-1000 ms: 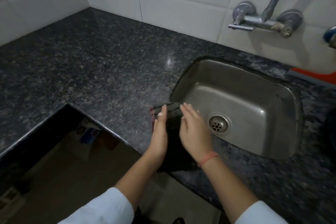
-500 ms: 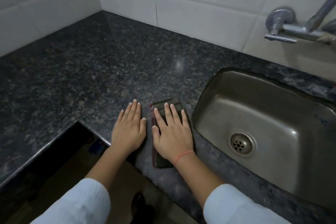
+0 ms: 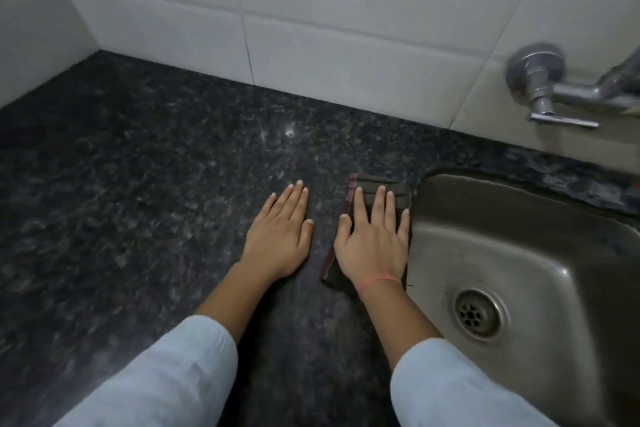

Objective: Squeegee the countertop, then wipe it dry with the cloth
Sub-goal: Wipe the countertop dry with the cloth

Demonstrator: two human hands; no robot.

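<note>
My right hand [image 3: 375, 239] lies flat on the folded dark cloth [image 3: 398, 188], fingers straight and a little spread, palm pressing it down onto the black speckled granite countertop [image 3: 156, 184]. The cloth sits just at the left rim of the steel sink [image 3: 519, 253], its right edge touching or slightly overlapping that rim (I cannot tell which from here). A reddish strip runs along the cloth's left edge, and only that strip, the far end beyond my fingertips and a near corner by my wrist show around my hand. A thin orange band [image 3: 379, 279] circles my right wrist.

My left hand [image 3: 280, 236] rests flat on the bare stone just beside the cloth, apart from it, fingers straight and close together, thumb tucked alongside. It holds nothing. Both forearms come out of pale sleeves [image 3: 166, 374] at the bottom of the view.

The round drain [image 3: 479, 314] sits in the sink's floor near my right forearm. A chrome tap [image 3: 540, 80] is fixed to the white tiled wall [image 3: 311, 28] above the sink's far corner, its lever pointing right.
</note>
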